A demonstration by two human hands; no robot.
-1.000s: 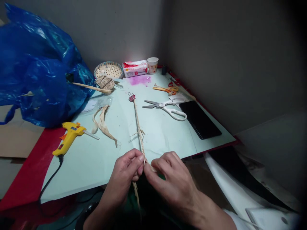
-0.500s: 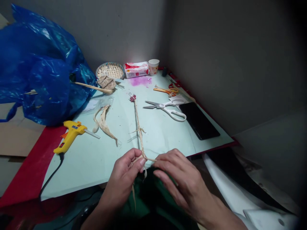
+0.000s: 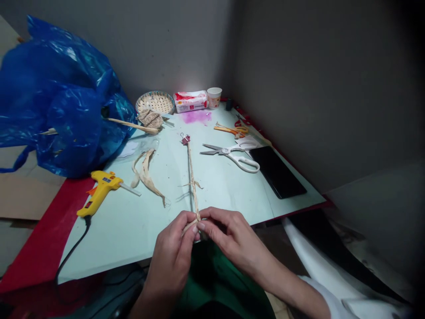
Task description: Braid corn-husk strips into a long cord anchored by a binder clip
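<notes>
A thin braided straw-coloured cord (image 3: 194,192) runs from a dark red binder clip (image 3: 185,140) on the table toward me, with loose ends sticking out midway. My left hand (image 3: 177,241) pinches the cord's near end and a strand beside it. My right hand (image 3: 229,230) is closed on the same end, thumb and forefinger meeting the left fingertips. The strands' tails below the fingers are mostly hidden by the hands.
Left are a yellow glue gun (image 3: 101,190), dry husk strips (image 3: 148,175) and a blue plastic bag (image 3: 66,102). White-handled scissors (image 3: 232,155) and a black phone (image 3: 277,172) lie right. Behind stand a woven basket (image 3: 155,103), tissue pack (image 3: 191,102) and paper cup (image 3: 214,97).
My right hand has moved left to the braid's end and closed there beside the left fingers. The strand it held out to the right is now drawn in. The view has shifted slightly.
</notes>
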